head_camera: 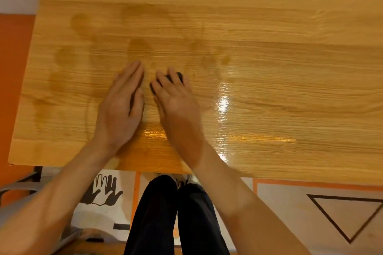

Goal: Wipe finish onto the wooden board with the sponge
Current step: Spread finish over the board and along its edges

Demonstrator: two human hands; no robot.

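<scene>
A wide wooden board (269, 72) fills the upper part of the view, with darker wet patches on its left and middle and a glossy sheen at the right of the hands. My right hand (176, 99) lies on top of a small dark sponge (169, 78) and presses it onto the board; the sponge shows only between and beyond the fingers. My left hand (122, 101) rests flat on the board just left of it, fingers straight and together, holding nothing.
The board's near edge runs just above my dark-trousered legs (174, 213). Below it lies a floor with an orange-bordered white mat, a handprint drawing (103, 190) and a black triangle outline (348, 215). A grey metal frame (18, 184) stands at the lower left.
</scene>
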